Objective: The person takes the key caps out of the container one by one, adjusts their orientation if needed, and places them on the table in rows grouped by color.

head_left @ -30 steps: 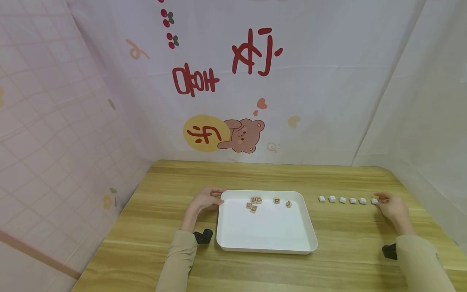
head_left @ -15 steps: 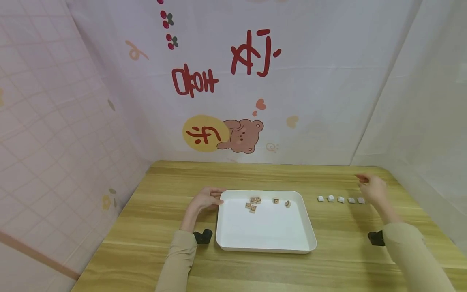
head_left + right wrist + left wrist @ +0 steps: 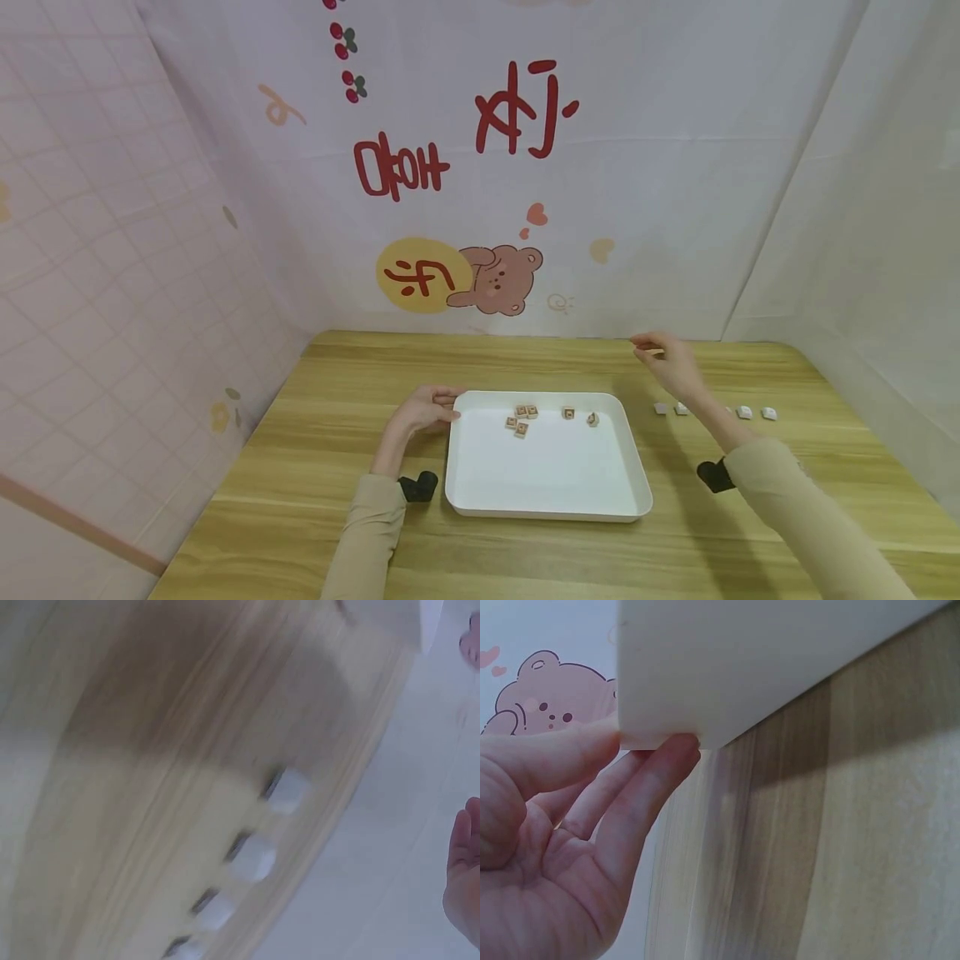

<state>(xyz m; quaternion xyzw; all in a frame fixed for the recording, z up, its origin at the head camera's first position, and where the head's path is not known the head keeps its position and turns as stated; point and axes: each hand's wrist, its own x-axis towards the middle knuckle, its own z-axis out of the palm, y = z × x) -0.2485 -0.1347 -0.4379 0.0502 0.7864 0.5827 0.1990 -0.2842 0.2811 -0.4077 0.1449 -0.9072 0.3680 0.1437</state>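
At its far left corner, the white tray (image 3: 551, 515) is held by my left hand (image 3: 422, 410). Close up in the left wrist view, the thumb and fingertips of that hand (image 3: 577, 832) pinch the tray corner (image 3: 727, 660). My right hand (image 3: 670, 367) is in the air right of the tray, fingers loosely bent and nothing seen in them. Below it, a row of small white keycap-like pieces (image 3: 769, 413) lies on the table, partly hidden by the forearm. Several of these white pieces (image 3: 253, 857) show blurred in the right wrist view.
Inside the tray lie several small beige square pieces (image 3: 521, 430) with brown centres, near the far side. A wooden table (image 3: 300, 533) meets a printed white cloth (image 3: 660, 167) at the back. Black camera mounts (image 3: 715, 475) sit at the wrists.
My right hand has left the rightmost white piece, lifted, and swept left over the row towards the tray. That piece stays at the row's end. My left hand has not moved.
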